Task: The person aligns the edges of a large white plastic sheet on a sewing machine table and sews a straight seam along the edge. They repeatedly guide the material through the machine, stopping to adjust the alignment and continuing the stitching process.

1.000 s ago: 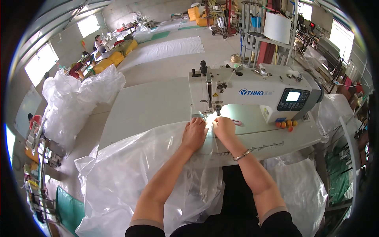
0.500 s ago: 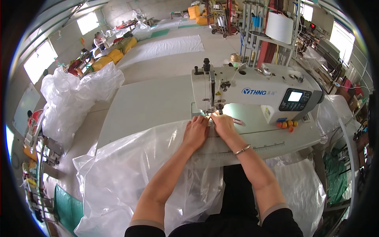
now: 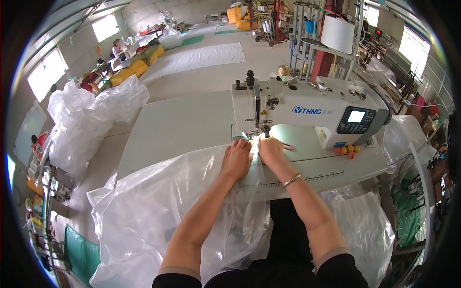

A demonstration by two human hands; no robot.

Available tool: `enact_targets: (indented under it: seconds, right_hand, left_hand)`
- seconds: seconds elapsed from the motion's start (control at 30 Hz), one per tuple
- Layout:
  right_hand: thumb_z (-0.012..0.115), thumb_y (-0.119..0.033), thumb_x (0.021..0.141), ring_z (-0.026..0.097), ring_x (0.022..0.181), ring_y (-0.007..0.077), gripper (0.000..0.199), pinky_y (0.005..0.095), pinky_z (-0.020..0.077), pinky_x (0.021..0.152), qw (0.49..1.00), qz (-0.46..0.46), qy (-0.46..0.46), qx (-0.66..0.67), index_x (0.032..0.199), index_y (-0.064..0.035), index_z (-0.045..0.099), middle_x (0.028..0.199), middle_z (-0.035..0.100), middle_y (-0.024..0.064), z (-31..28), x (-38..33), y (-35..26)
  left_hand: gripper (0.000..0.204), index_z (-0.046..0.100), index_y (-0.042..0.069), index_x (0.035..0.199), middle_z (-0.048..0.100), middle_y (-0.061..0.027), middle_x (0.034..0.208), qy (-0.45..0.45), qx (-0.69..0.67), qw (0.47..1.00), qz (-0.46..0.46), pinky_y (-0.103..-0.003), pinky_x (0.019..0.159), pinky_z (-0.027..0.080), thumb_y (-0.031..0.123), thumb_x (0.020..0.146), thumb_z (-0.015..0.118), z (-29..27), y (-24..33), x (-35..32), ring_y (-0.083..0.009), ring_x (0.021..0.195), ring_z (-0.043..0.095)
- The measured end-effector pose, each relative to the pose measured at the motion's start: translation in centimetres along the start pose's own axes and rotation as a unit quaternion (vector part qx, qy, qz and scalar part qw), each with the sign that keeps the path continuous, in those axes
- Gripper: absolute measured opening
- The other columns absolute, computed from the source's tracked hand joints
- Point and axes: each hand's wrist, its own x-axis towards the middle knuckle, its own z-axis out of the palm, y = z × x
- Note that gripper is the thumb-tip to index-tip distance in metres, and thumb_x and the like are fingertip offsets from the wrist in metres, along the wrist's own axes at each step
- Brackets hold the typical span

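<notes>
A clear plastic sheet (image 3: 158, 206) drapes over the front left of the sewing machine table and down across my lap. Its far edge runs up to the presser foot of the white sewing machine (image 3: 307, 105), where a lamp lights the needle area. My left hand (image 3: 236, 160) lies on the sheet just left of the needle, fingers spread on the plastic. Close in front of the needle, my right hand (image 3: 272, 152) has its fingers pinched together on the sheet's edge; the fingertips are partly hidden. A bracelet circles my right wrist.
Right of my right hand lies a small pink-and-white tool (image 3: 288, 147). Several small orange balls (image 3: 347, 150) sit by the machine's base. A white thread cone (image 3: 337, 34) stands on a rack behind. Crumpled clear plastic (image 3: 86, 125) is heaped at left. A person (image 3: 120, 49) sits far back.
My two hands are slightly farther apart at the needle, the left one a little back from it. The sheet has barely moved; the whole view has shifted slightly.
</notes>
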Motion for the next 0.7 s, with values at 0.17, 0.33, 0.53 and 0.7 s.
enact_targets:
  seconds: [0.17, 0.33, 0.53, 0.7]
  right_hand:
    - [0.062, -0.017, 0.079, 0.067, 0.075, 0.0365, 0.019, 0.0432, 0.053, 0.068, 0.995, 0.062, 0.01, 0.082, 0.073, -0.001, 0.069, 0.077, 0.067, 0.0212, 1.7, 1.1, 0.9]
    - [0.065, -0.02, 0.075, 0.067, 0.075, 0.0359, 0.019, 0.0443, 0.0525, 0.067, 0.972, 0.114, -0.012, 0.203, 0.077, -0.0027, 0.072, 0.076, 0.067, 0.0211, 1.3, 1.0, 1.4]
    - [0.064, -0.014, 0.075, 0.067, 0.071, 0.0331, 0.013, 0.0426, 0.0525, 0.066, 0.988, 0.066, 0.027, 0.138, 0.076, -0.0035, 0.071, 0.073, 0.067, 0.0189, 1.3, 0.1, 0.4]
    - [0.06, -0.008, 0.074, 0.063, 0.071, 0.0292, 0.005, 0.041, 0.0508, 0.063, 0.989, -0.098, 0.108, 0.012, 0.072, -0.0052, 0.062, 0.072, 0.061, 0.0124, 1.8, -1.0, -0.9]
  left_hand:
    - [0.024, 0.062, 0.007, 0.105, 0.054, -0.008, 0.105, -0.003, -0.009, 1.0, 0.008, -0.043, 0.087, 0.042, 0.019, 0.084, 0.062, 0.1, -0.2, 0.0, -0.027, 0.107, 0.05]
    - [0.022, 0.063, 0.009, 0.105, 0.053, -0.0079, 0.104, -0.014, -0.001, 1.0, 0.005, -0.042, 0.087, 0.042, 0.019, 0.085, 0.062, 0.1, -0.2, 0.0, -0.027, 0.106, 0.05]
    - [0.022, 0.065, 0.011, 0.104, 0.055, -0.0075, 0.107, -0.03, 0.021, 0.999, 0.005, -0.043, 0.087, 0.042, 0.015, 0.083, 0.061, -0.1, 0.1, 0.0, -0.0276, 0.108, 0.05]
    - [0.028, 0.062, 0.01, 0.108, 0.056, -0.0081, 0.111, 0.0, -0.044, 0.999, -0.011, -0.042, 0.09, 0.043, 0.012, 0.08, 0.061, 0.7, -1.2, 0.0, -0.028, 0.111, 0.051]
